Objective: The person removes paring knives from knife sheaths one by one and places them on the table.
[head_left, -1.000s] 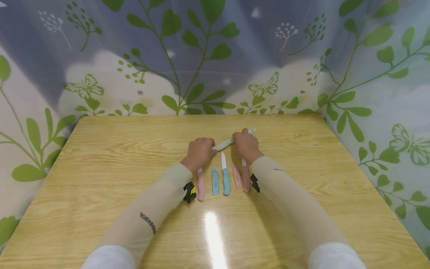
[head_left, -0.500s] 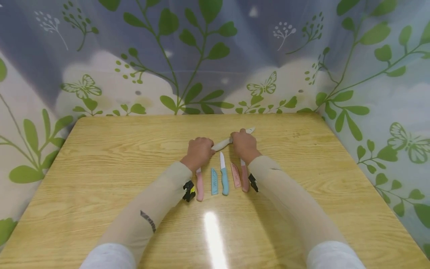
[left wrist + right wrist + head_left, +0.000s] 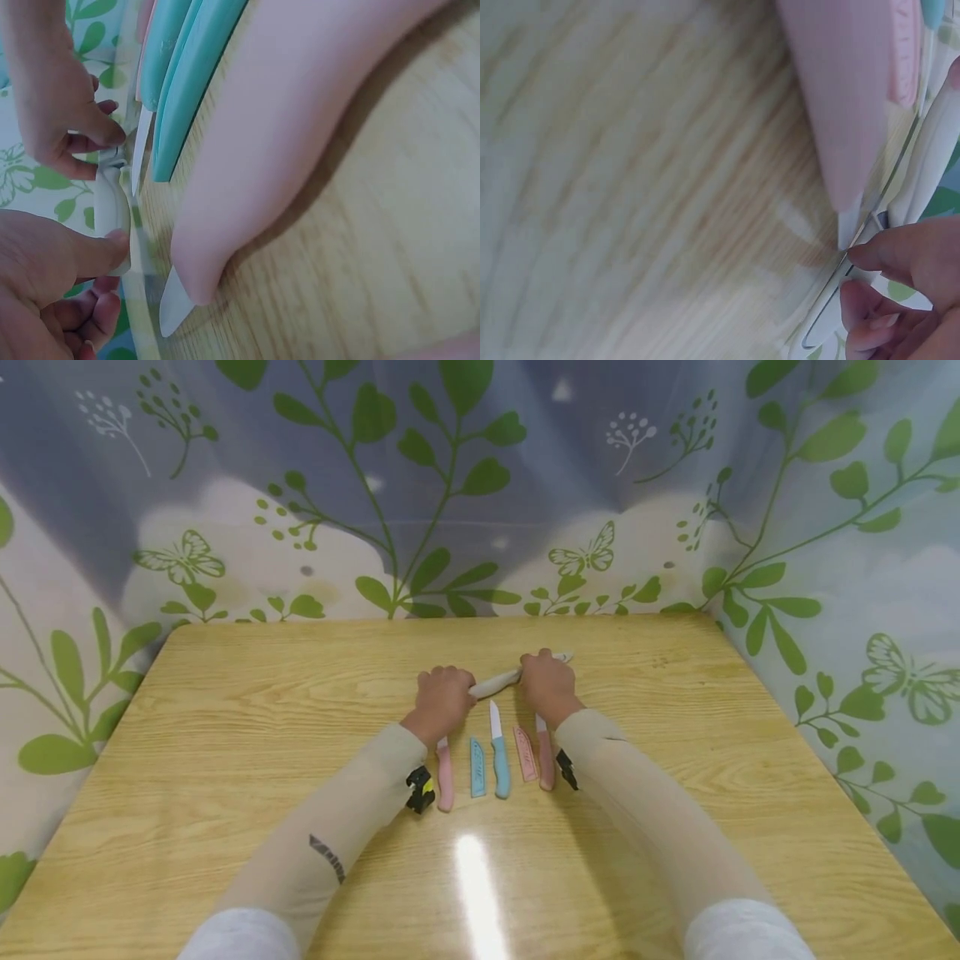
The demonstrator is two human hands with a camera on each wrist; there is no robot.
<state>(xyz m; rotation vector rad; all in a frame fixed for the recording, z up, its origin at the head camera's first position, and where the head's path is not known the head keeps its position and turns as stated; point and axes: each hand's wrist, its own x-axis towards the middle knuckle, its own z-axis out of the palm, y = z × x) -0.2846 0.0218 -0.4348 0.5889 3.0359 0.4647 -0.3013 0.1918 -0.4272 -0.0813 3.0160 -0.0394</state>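
A long white peeler [image 3: 495, 684] is held slantwise over the far middle of the table by both hands. My left hand [image 3: 444, 700] pinches its handle end between thumb and fingers. Its head end is gripped by my right hand [image 3: 547, 685]; the head's tip [image 3: 564, 657] sticks out past the knuckles. In the right wrist view, thumb and fingers close on the slim head [image 3: 821, 322] just beyond the handle [image 3: 930, 150]. Nearer the body, a blue-handled knife [image 3: 501, 768] lies between the hands with its white blade pointing away.
Also on the wooden table [image 3: 300, 693] are a blue blade sheath [image 3: 477, 768], a pink sheath [image 3: 526, 753], and two pink-handled knives, one by the left wrist [image 3: 446, 777] and one by the right [image 3: 546, 764]. Patterned curtain [image 3: 262, 560] borders the table's far side.
Both hands keep their hold on the peeler in nearly the same place. Its right end has dipped slightly. The knives and sheaths stay where they were.
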